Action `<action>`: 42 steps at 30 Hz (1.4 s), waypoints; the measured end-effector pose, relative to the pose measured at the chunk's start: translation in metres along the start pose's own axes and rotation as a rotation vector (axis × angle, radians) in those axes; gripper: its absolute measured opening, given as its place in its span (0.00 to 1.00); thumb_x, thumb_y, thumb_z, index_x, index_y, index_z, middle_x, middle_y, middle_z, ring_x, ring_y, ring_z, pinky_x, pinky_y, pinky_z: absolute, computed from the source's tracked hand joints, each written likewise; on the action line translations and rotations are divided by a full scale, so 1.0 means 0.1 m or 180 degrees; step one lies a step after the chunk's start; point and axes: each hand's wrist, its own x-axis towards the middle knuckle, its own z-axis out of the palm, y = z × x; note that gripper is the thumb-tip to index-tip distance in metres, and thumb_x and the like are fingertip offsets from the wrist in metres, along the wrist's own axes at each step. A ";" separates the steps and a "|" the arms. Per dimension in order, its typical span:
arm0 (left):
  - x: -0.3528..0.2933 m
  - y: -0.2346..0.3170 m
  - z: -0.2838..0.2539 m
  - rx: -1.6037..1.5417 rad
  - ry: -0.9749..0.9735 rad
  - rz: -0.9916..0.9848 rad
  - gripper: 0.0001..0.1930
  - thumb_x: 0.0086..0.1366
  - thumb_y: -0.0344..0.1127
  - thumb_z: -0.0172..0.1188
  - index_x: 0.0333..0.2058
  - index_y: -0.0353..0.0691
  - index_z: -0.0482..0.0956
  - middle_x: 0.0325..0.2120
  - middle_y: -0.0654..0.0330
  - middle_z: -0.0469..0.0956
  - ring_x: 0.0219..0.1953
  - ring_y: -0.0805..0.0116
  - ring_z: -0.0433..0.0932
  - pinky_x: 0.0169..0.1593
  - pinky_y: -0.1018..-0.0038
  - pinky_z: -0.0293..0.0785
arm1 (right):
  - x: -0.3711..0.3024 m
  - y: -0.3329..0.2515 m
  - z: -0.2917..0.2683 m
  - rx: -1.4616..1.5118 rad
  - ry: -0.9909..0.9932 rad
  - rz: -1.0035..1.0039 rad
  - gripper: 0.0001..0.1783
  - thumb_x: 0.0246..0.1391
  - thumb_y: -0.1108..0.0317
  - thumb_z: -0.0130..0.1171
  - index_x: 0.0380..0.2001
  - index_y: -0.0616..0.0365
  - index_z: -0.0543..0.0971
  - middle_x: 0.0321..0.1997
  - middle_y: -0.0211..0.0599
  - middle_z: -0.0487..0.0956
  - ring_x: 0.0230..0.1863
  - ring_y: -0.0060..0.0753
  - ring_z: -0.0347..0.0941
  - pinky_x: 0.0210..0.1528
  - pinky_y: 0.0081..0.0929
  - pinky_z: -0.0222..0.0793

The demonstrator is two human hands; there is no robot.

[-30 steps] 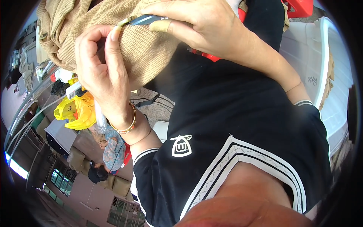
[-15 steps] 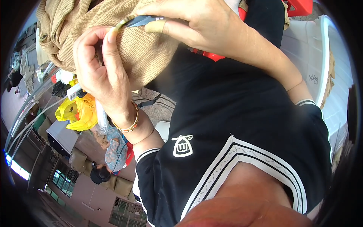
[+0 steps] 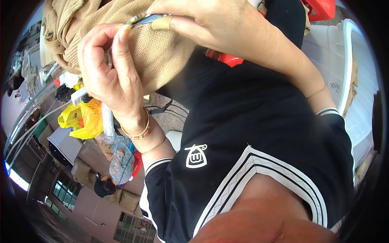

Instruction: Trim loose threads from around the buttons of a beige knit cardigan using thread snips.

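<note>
A tan knitted garment (image 3: 162,56) is bunched over my lap at the top of the view. My left hand (image 3: 115,77), with a bracelet on its wrist, pinches a narrow edge of the knit between thumb and forefinger. My right hand (image 3: 221,22) is closed around small thread snips (image 3: 149,18), whose dark blades point at the pinched edge, close to my left fingertips. Tan tape (image 3: 162,23) wraps a digit of my right hand. The snips' handle is mostly hidden in my palm.
A white plastic bin (image 3: 346,60) with tan cloth stands to my right, near a red plastic stool (image 3: 320,9). On the left are yellow plastic bags (image 3: 87,119), metal rails (image 3: 30,115) and a seated person (image 3: 121,162) in a dark cap.
Both hands stay close together at the knit edge. My left fingertips have risen slightly, and the snips have shifted a little with the right hand's taped digit moving left.
</note>
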 end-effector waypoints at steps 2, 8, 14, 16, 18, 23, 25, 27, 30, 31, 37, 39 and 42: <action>-0.03 -0.09 0.00 -0.0345 0.0281 -0.0041 0.03 0.64 0.24 0.63 0.35 0.33 0.79 0.34 0.57 0.79 0.36 0.68 0.77 0.42 0.76 0.73 | -0.02 0.10 0.16 0.0833 0.0361 -0.0002 0.07 0.53 0.73 0.61 0.34 0.65 0.78 0.36 0.47 0.78 0.40 0.48 0.76 0.42 0.34 0.74; -0.44 -0.21 -0.37 -0.0866 0.0968 -0.1152 0.05 0.71 0.27 0.54 0.42 0.31 0.75 0.39 0.56 0.79 0.38 0.73 0.78 0.46 0.79 0.74 | 0.03 0.08 0.28 0.2217 0.0457 0.0252 0.20 0.55 0.68 0.66 0.50 0.64 0.77 0.41 0.44 0.80 0.40 0.35 0.79 0.40 0.28 0.74; -0.88 -0.25 -0.42 -0.0541 0.0363 -0.1565 0.09 0.69 0.31 0.56 0.43 0.33 0.80 0.42 0.58 0.78 0.46 0.71 0.74 0.54 0.74 0.68 | 0.04 0.24 0.35 0.2551 -0.0058 0.0513 0.15 0.53 0.69 0.69 0.42 0.65 0.81 0.30 0.34 0.79 0.31 0.23 0.73 0.32 0.21 0.67; -0.85 -0.26 -0.44 -0.0110 0.0092 -0.1267 0.10 0.69 0.31 0.57 0.44 0.34 0.80 0.42 0.59 0.78 0.45 0.72 0.74 0.54 0.75 0.67 | 0.05 0.26 0.37 0.2557 -0.0043 0.0503 0.12 0.52 0.71 0.69 0.39 0.65 0.81 0.26 0.31 0.76 0.26 0.20 0.68 0.27 0.21 0.62; -0.82 -0.24 -0.49 -0.0498 0.0088 -0.1600 0.09 0.69 0.30 0.57 0.44 0.34 0.81 0.40 0.60 0.79 0.43 0.73 0.75 0.51 0.76 0.68 | 0.07 0.27 0.38 0.2426 0.0154 0.0290 0.11 0.52 0.72 0.70 0.38 0.65 0.81 0.24 0.29 0.74 0.25 0.16 0.66 0.25 0.18 0.60; -0.51 -0.08 -0.45 -0.1010 0.0197 -0.1496 0.08 0.65 0.22 0.61 0.42 0.35 0.82 0.30 0.69 0.73 0.30 0.83 0.68 0.34 0.86 0.63 | 0.15 0.34 -0.03 0.2099 0.0458 0.0690 0.08 0.56 0.72 0.68 0.37 0.62 0.83 0.25 0.19 0.74 0.25 0.07 0.62 0.27 0.11 0.57; -0.37 -0.06 -0.40 -0.0606 0.0257 -0.0940 0.07 0.64 0.21 0.62 0.41 0.35 0.82 0.29 0.68 0.73 0.30 0.82 0.69 0.34 0.85 0.64 | 0.14 0.54 0.05 0.2731 0.0702 0.0838 0.07 0.56 0.73 0.67 0.37 0.63 0.82 0.28 0.19 0.76 0.28 0.06 0.65 0.30 0.09 0.61; -0.28 -0.03 -0.27 -0.0353 0.0326 -0.0761 0.07 0.63 0.21 0.61 0.40 0.35 0.82 0.30 0.65 0.75 0.32 0.77 0.72 0.37 0.82 0.68 | 0.18 0.58 0.01 0.2746 0.0886 0.0732 0.07 0.57 0.73 0.66 0.37 0.63 0.82 0.29 0.19 0.76 0.29 0.08 0.67 0.31 0.10 0.63; -0.17 0.10 -0.20 0.0776 0.0537 -0.0312 0.08 0.62 0.21 0.63 0.40 0.36 0.83 0.33 0.61 0.78 0.34 0.69 0.76 0.39 0.77 0.73 | 0.26 0.67 0.09 0.1827 0.0396 0.1146 0.10 0.56 0.68 0.65 0.38 0.63 0.81 0.28 0.28 0.79 0.28 0.15 0.70 0.33 0.15 0.66; -0.17 0.15 -0.16 0.1013 0.0676 -0.0200 0.08 0.61 0.21 0.63 0.40 0.36 0.83 0.34 0.60 0.79 0.35 0.69 0.76 0.39 0.75 0.73 | 0.22 0.73 0.22 0.1382 0.0470 0.1151 0.13 0.54 0.66 0.66 0.40 0.63 0.81 0.30 0.40 0.80 0.30 0.26 0.75 0.36 0.22 0.69; -0.26 0.34 -0.02 0.0649 0.0160 -0.0724 0.17 0.52 0.29 0.75 0.42 0.37 0.84 0.34 0.60 0.75 0.30 0.72 0.72 0.35 0.78 0.72 | 0.01 0.57 0.43 0.1918 0.0911 0.0695 0.21 0.55 0.70 0.66 0.51 0.65 0.76 0.44 0.46 0.80 0.46 0.34 0.79 0.49 0.27 0.73; -0.24 0.34 0.01 0.0670 0.0157 -0.0698 0.18 0.51 0.30 0.76 0.42 0.38 0.85 0.34 0.60 0.75 0.31 0.72 0.74 0.36 0.78 0.72 | 0.01 0.56 0.49 0.2607 0.1404 0.0044 0.23 0.54 0.76 0.65 0.53 0.68 0.74 0.47 0.45 0.79 0.48 0.34 0.78 0.50 0.26 0.73; -0.31 0.30 0.02 0.0607 0.0057 -0.0869 0.17 0.51 0.28 0.75 0.41 0.38 0.86 0.33 0.60 0.75 0.32 0.71 0.75 0.37 0.78 0.72 | -0.15 0.36 0.30 0.2552 0.0765 0.0370 0.22 0.52 0.77 0.66 0.51 0.66 0.76 0.45 0.44 0.80 0.45 0.32 0.77 0.44 0.26 0.72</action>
